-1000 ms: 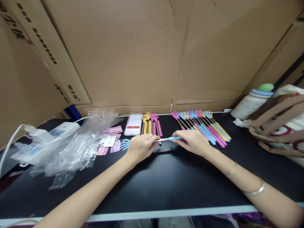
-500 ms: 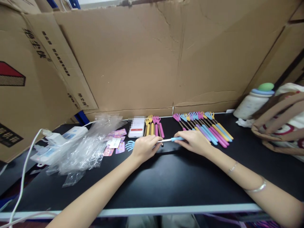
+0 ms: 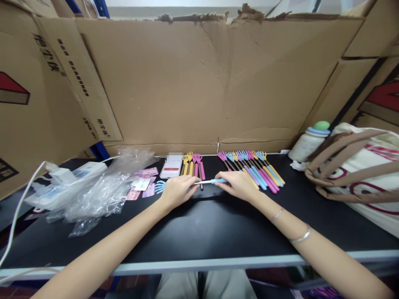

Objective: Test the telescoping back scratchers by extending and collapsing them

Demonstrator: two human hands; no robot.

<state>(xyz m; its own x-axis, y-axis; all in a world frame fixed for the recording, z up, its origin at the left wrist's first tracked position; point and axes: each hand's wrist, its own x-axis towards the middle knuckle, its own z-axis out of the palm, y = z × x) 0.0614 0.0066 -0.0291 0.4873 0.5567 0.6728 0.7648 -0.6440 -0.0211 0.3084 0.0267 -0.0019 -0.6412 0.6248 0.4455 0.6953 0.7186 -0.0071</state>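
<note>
A blue back scratcher (image 3: 204,182) lies level across the front of me, between both hands. Its blue hand-shaped head sticks out past my left hand (image 3: 177,190), whose fingers are closed around the metal rod. The blue grip end is pinched in my right hand (image 3: 239,185). Just behind my left hand are yellow back scratchers (image 3: 189,164) and pink back scratchers (image 3: 198,166), partly hidden by the fingers. A slanted row of back scratchers (image 3: 265,176) in pink, blue, yellow and purple lies beyond my right hand.
Left of my hands are a phone (image 3: 171,167), printed cards (image 3: 149,189), crumpled clear bags (image 3: 102,195) and a white power strip (image 3: 84,172). At right stand a bottle (image 3: 307,145) and a cloth bag (image 3: 370,174). Cardboard (image 3: 174,83) walls the table's back.
The camera view has shifted, so everything on the table appears further left and more of the cloth bag shows. Both hands keep the same hold on the blue back scratcher.
</note>
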